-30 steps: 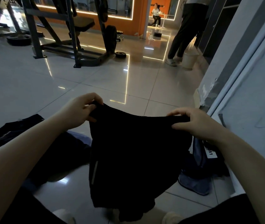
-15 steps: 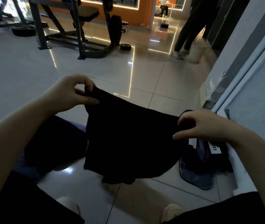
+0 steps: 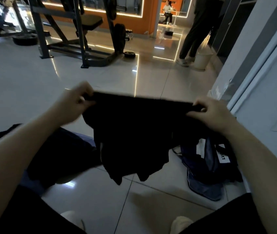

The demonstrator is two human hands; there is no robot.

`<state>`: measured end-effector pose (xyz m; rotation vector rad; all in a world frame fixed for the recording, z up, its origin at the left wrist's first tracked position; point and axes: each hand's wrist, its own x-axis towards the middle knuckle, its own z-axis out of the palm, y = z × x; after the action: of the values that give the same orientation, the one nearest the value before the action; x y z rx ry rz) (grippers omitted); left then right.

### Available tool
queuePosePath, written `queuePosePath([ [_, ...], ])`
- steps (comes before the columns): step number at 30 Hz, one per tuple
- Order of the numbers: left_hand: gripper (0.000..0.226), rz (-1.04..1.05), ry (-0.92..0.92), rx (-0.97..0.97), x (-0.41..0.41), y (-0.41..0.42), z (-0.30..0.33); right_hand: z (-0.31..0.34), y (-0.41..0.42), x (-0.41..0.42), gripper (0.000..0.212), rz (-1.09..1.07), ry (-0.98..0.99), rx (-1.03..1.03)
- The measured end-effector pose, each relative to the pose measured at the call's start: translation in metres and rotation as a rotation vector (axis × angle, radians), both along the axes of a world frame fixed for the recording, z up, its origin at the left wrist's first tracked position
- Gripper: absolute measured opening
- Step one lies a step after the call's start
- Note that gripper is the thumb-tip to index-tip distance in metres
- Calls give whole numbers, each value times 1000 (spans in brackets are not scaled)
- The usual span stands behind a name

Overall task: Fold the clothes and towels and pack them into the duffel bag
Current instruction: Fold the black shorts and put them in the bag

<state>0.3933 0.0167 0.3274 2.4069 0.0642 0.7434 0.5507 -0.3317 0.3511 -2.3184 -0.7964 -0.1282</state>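
Your left hand (image 3: 73, 105) and right hand (image 3: 213, 114) each pinch a top corner of the garment (image 3: 134, 132) — it hangs between them, above the floor (image 3: 24, 85). Below-right of your right grip: the bag (image 3: 207, 168), on the floor by the wall (image 3: 259, 92). Below your left grip — a clothes pile (image 3: 53, 154). Beyond both grips: weight rack (image 3: 77, 39).

Open tiled floor (image 3: 24, 92) stretches ahead and to the left, with bare tiles also just below the hanging black garment (image 3: 134, 135), between the person's feet. On the left a dark pile of clothes (image 3: 53, 154) lies on the floor; on the right a navy bag (image 3: 202, 168) sits against the wall (image 3: 261, 98), which closes off that side. Farther off stand a weight bench frame (image 3: 77, 39), a white bucket (image 3: 202, 59) and a standing person (image 3: 195, 31).
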Motion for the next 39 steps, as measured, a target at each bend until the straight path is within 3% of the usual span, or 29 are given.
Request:
queuePosePath([
  [2,48,-27,74,137,1,-6,-10,-5,5,-1,24,-45,-48,-56],
  [5,48,-20,94,-12,-6,-3,-8,3,2,-5,21,1,-47,72],
  [9,48,-106,225,-401,-23,-7,8,11,-10,-17,25,131,196,182],
  [14,40,-272,569,-478,-47,-8,8,15,-35,-27,57,332,592,62],
  [15,39,-324,682,-490,-52,-7,9,15,-41,-29,56,378,653,31],
  [18,68,-451,890,-519,-56,-2,2,11,-47,-29,38,394,755,20],
  [22,69,-385,896,-549,-39,4,-17,-17,-31,0,35,315,790,-50],
  [24,51,-275,892,-539,-15,9,-36,-42,-11,26,26,237,799,-111],
  [26,25,-152,870,-464,20,15,-63,-70,15,55,26,160,831,-184],
  [27,25,-82,841,-386,40,19,-79,-86,29,70,27,115,827,-206],
  [28,30,-10,814,-262,61,24,-96,-104,42,87,31,58,789,-207],
  [31,62,290,815,423,109,32,-158,-169,76,129,43,-198,514,-243],
  [32,68,320,818,551,120,29,-181,-190,84,137,44,-274,459,-261],
  [34,68,297,761,577,124,22,-230,-230,97,141,45,-312,507,-269],
  [36,61,248,674,491,111,12,-278,-265,110,132,42,-259,578,-287],
  [39,54,250,702,311,82,-8,-336,-313,124,104,38,-207,553,-248],
])
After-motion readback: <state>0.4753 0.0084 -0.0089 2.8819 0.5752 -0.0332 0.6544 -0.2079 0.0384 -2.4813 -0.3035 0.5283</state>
